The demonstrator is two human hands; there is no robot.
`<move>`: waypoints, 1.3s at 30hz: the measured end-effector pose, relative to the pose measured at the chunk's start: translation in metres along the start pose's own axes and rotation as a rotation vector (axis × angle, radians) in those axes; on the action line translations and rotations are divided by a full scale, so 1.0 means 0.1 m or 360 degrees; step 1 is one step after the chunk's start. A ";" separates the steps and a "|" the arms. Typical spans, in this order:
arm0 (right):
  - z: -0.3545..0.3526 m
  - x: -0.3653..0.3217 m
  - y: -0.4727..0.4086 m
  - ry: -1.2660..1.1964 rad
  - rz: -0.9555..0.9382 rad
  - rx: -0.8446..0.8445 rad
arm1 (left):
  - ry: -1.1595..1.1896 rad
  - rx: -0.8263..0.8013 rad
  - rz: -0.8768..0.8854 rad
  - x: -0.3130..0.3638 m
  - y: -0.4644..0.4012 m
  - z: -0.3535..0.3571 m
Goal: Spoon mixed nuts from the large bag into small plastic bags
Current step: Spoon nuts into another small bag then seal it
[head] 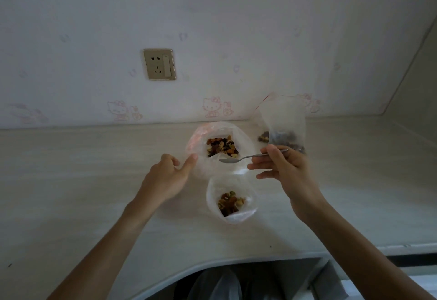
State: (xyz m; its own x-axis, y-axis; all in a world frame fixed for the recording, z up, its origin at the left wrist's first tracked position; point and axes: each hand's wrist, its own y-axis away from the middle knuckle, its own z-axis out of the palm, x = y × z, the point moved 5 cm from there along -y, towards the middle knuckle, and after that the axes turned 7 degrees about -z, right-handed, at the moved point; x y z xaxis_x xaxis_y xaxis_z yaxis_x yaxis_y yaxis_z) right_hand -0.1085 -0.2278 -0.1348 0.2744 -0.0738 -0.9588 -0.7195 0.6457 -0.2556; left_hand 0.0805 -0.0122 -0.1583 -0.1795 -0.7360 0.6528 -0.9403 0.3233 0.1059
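The large clear bag (201,139) stands open at the middle of the desk, mixed nuts visible inside. My left hand (169,174) pinches its near left rim between thumb and fingers. My right hand (281,167) holds a metal spoon (238,159) by the handle; the empty bowl hovers over the large bag's near edge. A small plastic bag (214,202) sits open just below, with a little heap of nuts in it. Another small bag (283,120) with nuts at its bottom stands upright behind my right hand.
The pale wooden desk (94,181) runs to a wall with cartoon-cat decals and a socket (159,64). The desk's curved front edge (212,264) lies close to me, my lap below it. A side wall closes in at the right.
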 end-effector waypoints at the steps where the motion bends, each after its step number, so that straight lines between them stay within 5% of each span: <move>1: 0.03 0.04 -0.07 -0.0008 0.0019 0.0041 | -0.0038 -0.0024 -0.0024 0.01 -0.06 0.02; 9: 0.30 0.33 -0.43 0.0022 0.0105 0.0154 | 0.0369 -0.0176 -0.0032 0.34 -0.36 0.22; 23: 0.30 0.39 -0.42 0.0332 0.0146 0.0043 | 0.0764 0.0034 0.0130 0.44 -0.49 0.38; 39: 0.43 0.44 -0.45 -0.0065 0.0387 0.0396 | 0.0969 -0.0091 0.0237 0.50 -0.42 0.31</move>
State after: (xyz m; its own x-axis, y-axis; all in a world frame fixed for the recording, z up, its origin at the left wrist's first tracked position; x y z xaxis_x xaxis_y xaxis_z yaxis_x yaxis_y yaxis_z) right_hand -0.0367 -0.2271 -0.1602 0.1431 0.1322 -0.9808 -0.5907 0.8066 0.0226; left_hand 0.1020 -0.0812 -0.1532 -0.0946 -0.2151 0.9720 -0.8980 0.4399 0.0100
